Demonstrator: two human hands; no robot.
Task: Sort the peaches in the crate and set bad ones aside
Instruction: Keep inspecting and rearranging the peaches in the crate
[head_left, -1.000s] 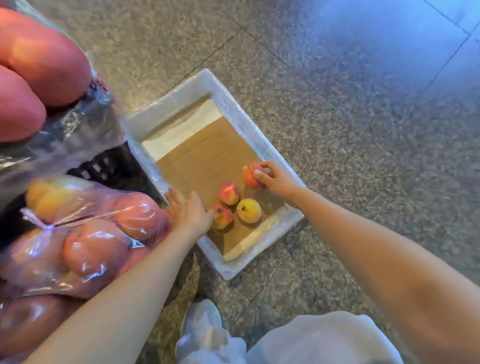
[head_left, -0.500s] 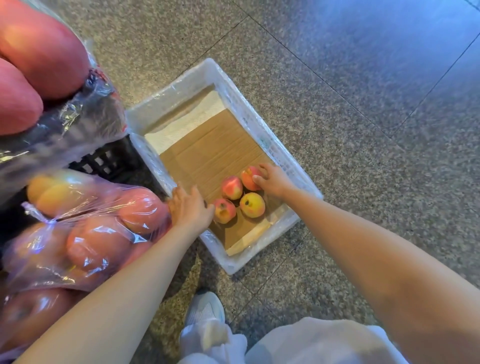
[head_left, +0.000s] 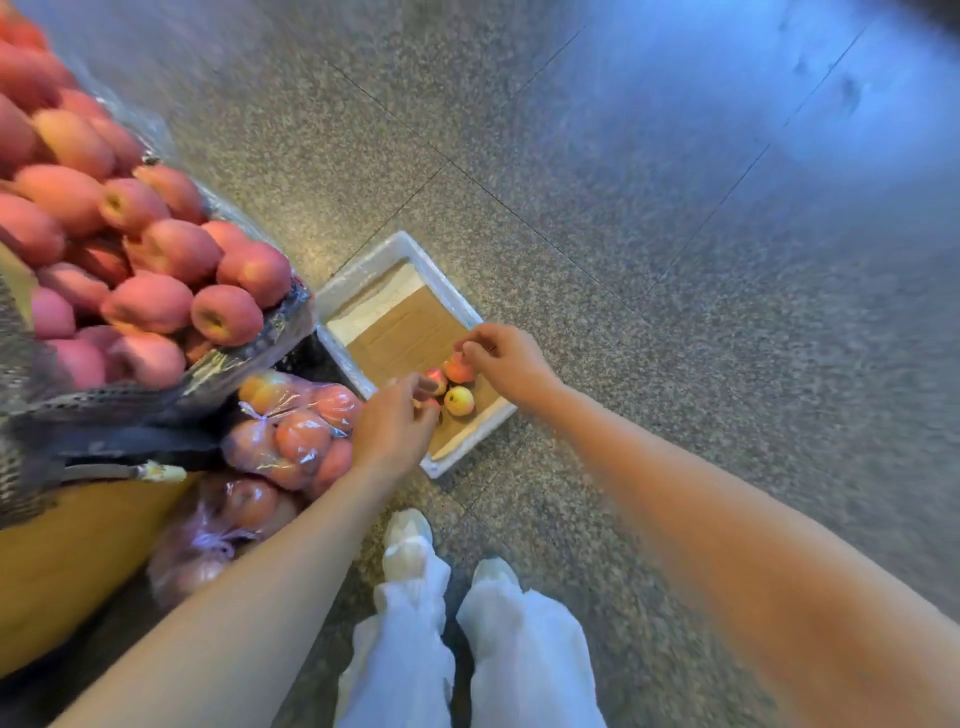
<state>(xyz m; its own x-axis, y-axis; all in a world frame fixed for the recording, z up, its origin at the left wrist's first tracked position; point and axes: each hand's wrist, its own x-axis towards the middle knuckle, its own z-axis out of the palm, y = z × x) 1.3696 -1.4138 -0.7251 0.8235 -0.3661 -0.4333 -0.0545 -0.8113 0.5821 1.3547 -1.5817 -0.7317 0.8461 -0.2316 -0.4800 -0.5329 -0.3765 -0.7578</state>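
A white foam tray (head_left: 363, 273) lined with cardboard lies on the floor. Several peaches sit in its near corner. My right hand (head_left: 511, 364) reaches in from the right, its fingertips pinched on the top of a red peach (head_left: 458, 371). A yellow peach (head_left: 459, 400) and a pink one (head_left: 436, 378) lie free beside it. My left hand (head_left: 395, 426) curls over the nearest peach (head_left: 430, 404), which shows only between finger and thumb. The frame is blurred.
At upper left a plastic-lined crate holds a heap of pink-red peaches (head_left: 150, 260). Below it lie two clear bags of peaches (head_left: 296, 426) (head_left: 223, 530) and a yellow box (head_left: 78, 561). My white shoes (head_left: 408, 540) stand on the speckled stone floor (head_left: 675, 260) just short of the tray.
The view has pulled up and back. My right hand brought the red peach down beside the others. My left hand moved from the tray's rim onto the nearest peach.
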